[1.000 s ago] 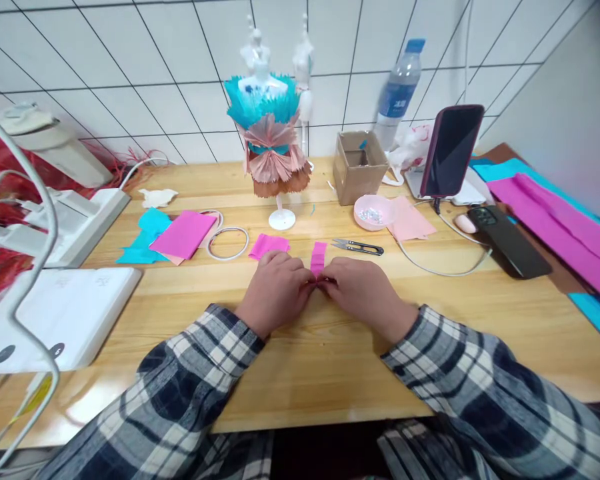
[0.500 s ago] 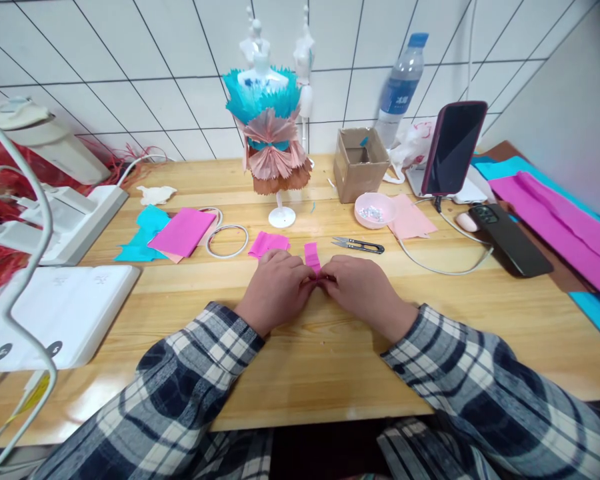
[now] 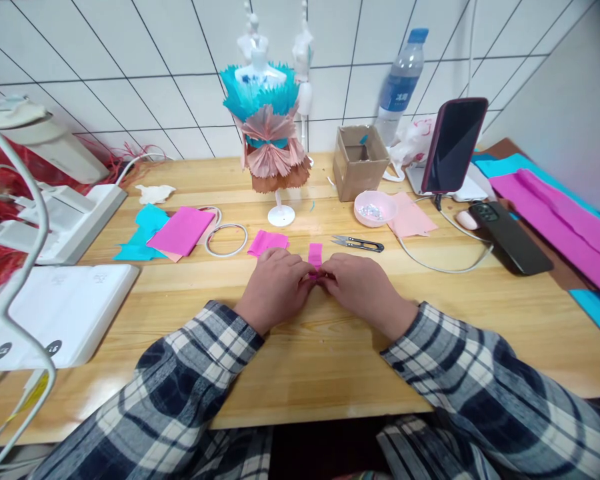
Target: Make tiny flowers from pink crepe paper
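Observation:
Between my fingertips is a small strip of pink crepe paper (image 3: 315,253), its free end pointing away from me. My left hand (image 3: 279,287) pinches its near end from the left, and my right hand (image 3: 363,287) pinches it from the right, the fingertips almost touching. The pinched part is mostly hidden by my fingers. Just beyond my left hand lies another folded pink piece (image 3: 269,243). Thread snips (image 3: 357,243) rest beyond my right hand. A doll mannequin in a ruffled paper dress (image 3: 270,147) of teal, pale pink and brown stands behind.
A pink bowl of small shiny bits (image 3: 375,209), a cardboard box (image 3: 360,163) and a bottle (image 3: 403,87) stand at back right. Phones (image 3: 455,147) and paper sheets (image 3: 555,213) lie right. Paper pieces (image 3: 183,231), a coiled cable (image 3: 227,240) and a power strip (image 3: 75,227) sit left.
The strip's free end has shifted slightly to the right and stands straighter. Both hands keep their pinch in nearly the same place.

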